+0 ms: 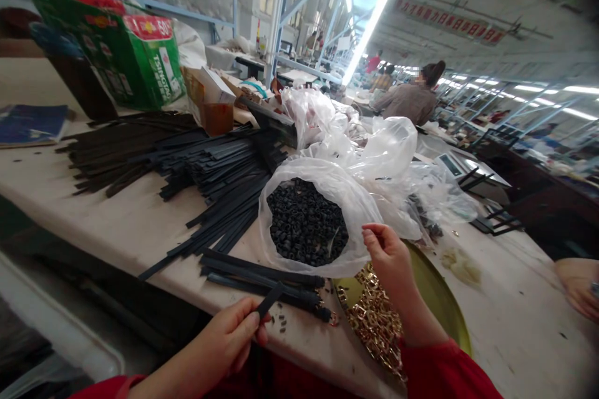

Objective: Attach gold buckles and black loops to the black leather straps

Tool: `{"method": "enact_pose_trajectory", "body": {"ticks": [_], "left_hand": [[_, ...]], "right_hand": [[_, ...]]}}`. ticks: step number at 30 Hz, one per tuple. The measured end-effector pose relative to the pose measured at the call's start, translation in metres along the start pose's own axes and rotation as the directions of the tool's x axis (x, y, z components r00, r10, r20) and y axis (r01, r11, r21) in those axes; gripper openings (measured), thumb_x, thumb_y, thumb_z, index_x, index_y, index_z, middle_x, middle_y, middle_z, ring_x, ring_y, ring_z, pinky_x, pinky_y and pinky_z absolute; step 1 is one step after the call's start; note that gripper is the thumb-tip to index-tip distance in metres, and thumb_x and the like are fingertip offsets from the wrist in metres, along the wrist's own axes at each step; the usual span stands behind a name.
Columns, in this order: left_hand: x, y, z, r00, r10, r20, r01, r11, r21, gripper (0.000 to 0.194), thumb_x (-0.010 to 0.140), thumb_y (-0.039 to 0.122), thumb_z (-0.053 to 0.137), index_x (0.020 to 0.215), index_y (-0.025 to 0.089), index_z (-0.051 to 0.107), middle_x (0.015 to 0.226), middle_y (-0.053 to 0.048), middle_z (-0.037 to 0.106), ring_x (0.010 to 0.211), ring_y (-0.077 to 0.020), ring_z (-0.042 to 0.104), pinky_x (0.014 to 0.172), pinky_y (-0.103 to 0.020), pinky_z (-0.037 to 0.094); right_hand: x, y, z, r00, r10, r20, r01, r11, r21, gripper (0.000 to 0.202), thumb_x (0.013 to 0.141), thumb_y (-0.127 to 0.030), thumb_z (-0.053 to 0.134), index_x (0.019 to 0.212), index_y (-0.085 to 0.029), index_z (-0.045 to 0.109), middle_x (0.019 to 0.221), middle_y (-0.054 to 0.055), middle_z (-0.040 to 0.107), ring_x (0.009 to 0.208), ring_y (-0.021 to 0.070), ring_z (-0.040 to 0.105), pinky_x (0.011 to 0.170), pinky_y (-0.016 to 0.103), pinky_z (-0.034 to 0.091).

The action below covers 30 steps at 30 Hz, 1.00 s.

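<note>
My left hand (238, 330) is closed on a black strap (270, 300), whose flat end sticks out past the thumb. At the right edge of a clear plastic bag (360, 224) hovers my right hand (388, 255), thumb and fingertips pinched together; what lies between them, if anything, is too small to make out. Small black loops (306, 221) fill the bag. Beneath my right forearm, a gold-coloured round tray (442, 290) holds a heap of gold metal buckles (374, 318). A stack of black straps (266, 277) lies in front of the bag, some with buckles at their ends.
Loose black straps (229, 168) and brown strips (116, 153) spread across the table's left. Behind stand a cardboard box (210, 103), a green carton (135, 62) and more plastic bags (384, 143). A scale (468, 171) sits at right. Another person's hand (583, 287) rests at the right edge.
</note>
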State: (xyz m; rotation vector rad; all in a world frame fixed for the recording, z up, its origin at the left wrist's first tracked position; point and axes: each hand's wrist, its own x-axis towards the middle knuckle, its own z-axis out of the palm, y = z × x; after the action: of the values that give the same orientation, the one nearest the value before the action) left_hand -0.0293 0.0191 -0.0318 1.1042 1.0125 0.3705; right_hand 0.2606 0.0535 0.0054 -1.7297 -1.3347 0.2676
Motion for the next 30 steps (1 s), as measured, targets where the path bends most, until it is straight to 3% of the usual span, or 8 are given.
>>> {"method": "enact_pose_trajectory", "body": {"ticks": [3, 5, 10, 14, 19, 24, 27, 30], "left_hand": [[0.006, -0.008, -0.005, 0.999, -0.048, -0.012, 0.047, 0.997, -0.066, 0.051, 0.061, 0.065, 0.05, 0.078, 0.018, 0.047, 0.06, 0.005, 0.052, 0.033, -0.0024, 0.026, 0.035, -0.019, 0.015], [0.012, -0.017, -0.006, 0.998, -0.067, 0.002, 0.067, 0.994, -0.092, 0.051, 0.06, 0.067, 0.05, 0.076, 0.019, 0.047, 0.052, 0.008, 0.045, 0.034, -0.0035, 0.022, 0.035, -0.02, 0.012], [0.018, -0.029, -0.001, 0.997, 0.061, 0.037, -0.061, 0.998, 0.014, 0.047, 0.069, 0.066, 0.046, 0.066, 0.02, 0.044, 0.048, 0.007, 0.039, 0.043, -0.0082, 0.031, 0.04, -0.02, 0.022], [0.011, -0.023, 0.006, 0.993, 0.114, 0.035, -0.118, 0.982, 0.149, 0.042, 0.076, 0.059, 0.042, 0.06, 0.021, 0.041, 0.048, 0.006, 0.039, 0.049, -0.0105, 0.037, 0.046, -0.02, 0.028], [0.002, -0.022, 0.014, 0.984, 0.147, 0.098, -0.169, 0.947, 0.274, 0.034, 0.081, 0.049, 0.034, 0.065, 0.02, 0.042, 0.053, 0.005, 0.044, 0.054, -0.0126, 0.042, 0.053, -0.022, 0.034], [-0.006, -0.012, 0.025, 0.979, 0.156, 0.128, -0.195, 0.898, 0.394, 0.027, 0.083, 0.04, 0.033, 0.07, 0.019, 0.045, 0.061, 0.002, 0.051, 0.059, -0.0138, 0.048, 0.059, -0.023, 0.036], [-0.006, -0.002, 0.033, 0.971, 0.206, 0.119, -0.237, 0.877, 0.419, 0.027, 0.083, 0.038, 0.032, 0.069, 0.019, 0.046, 0.062, 0.002, 0.051, 0.062, -0.0143, 0.05, 0.06, -0.023, 0.036], [-0.004, 0.006, 0.043, 0.957, 0.274, 0.091, -0.287, 0.87, 0.401, 0.026, 0.083, 0.036, 0.034, 0.07, 0.018, 0.047, 0.063, 0.003, 0.05, 0.064, -0.014, 0.049, 0.062, -0.023, 0.036]], "right_hand": [[-0.013, 0.009, -0.022, 0.998, 0.054, -0.038, -0.056, 0.996, -0.066, 0.027, 0.079, -0.045, 0.05, 0.079, -0.018, 0.055, 0.06, -0.002, 0.05, 0.055, 0.0141, 0.047, 0.054, 0.026, 0.038], [-0.03, 0.018, -0.03, 0.989, 0.097, 0.11, -0.085, 0.99, -0.115, 0.027, 0.08, -0.044, 0.048, 0.073, -0.019, 0.053, 0.056, -0.003, 0.048, 0.052, 0.0135, 0.045, 0.051, 0.026, 0.036], [-0.067, 0.04, -0.019, 0.868, 0.137, 0.478, 0.033, 0.944, -0.329, 0.016, 0.079, -0.029, 0.047, 0.075, -0.019, 0.059, 0.075, 0.004, 0.062, 0.07, 0.0184, 0.056, 0.065, 0.028, 0.039], [-0.07, 0.042, 0.001, 0.835, 0.229, 0.5, 0.03, 0.889, -0.458, 0.011, 0.075, -0.027, 0.053, 0.076, -0.019, 0.06, 0.074, 0.004, 0.063, 0.069, 0.0188, 0.056, 0.062, 0.028, 0.035], [-0.065, 0.04, 0.013, 0.855, 0.223, 0.468, -0.006, 0.907, -0.421, 0.006, 0.068, -0.017, 0.055, 0.062, -0.019, 0.054, 0.064, 0.002, 0.059, 0.061, 0.0172, 0.052, 0.056, 0.027, 0.031], [-0.076, 0.03, 0.006, 0.911, 0.153, 0.383, -0.034, 0.953, -0.302, 0.007, 0.077, -0.022, 0.048, 0.072, -0.019, 0.052, 0.07, 0.002, 0.057, 0.066, 0.0173, 0.052, 0.061, 0.028, 0.036], [-0.092, 0.009, 0.001, 0.921, 0.15, 0.361, -0.175, 0.984, 0.038, 0.014, 0.078, -0.033, 0.054, 0.077, -0.019, 0.054, 0.071, 0.001, 0.057, 0.067, 0.0158, 0.053, 0.064, 0.027, 0.04], [-0.109, -0.016, 0.003, 0.856, 0.276, 0.436, -0.486, 0.715, 0.502, 0.023, 0.069, -0.038, 0.068, 0.078, -0.019, 0.059, 0.065, -0.003, 0.056, 0.059, 0.0111, 0.05, 0.059, 0.024, 0.041]]}}
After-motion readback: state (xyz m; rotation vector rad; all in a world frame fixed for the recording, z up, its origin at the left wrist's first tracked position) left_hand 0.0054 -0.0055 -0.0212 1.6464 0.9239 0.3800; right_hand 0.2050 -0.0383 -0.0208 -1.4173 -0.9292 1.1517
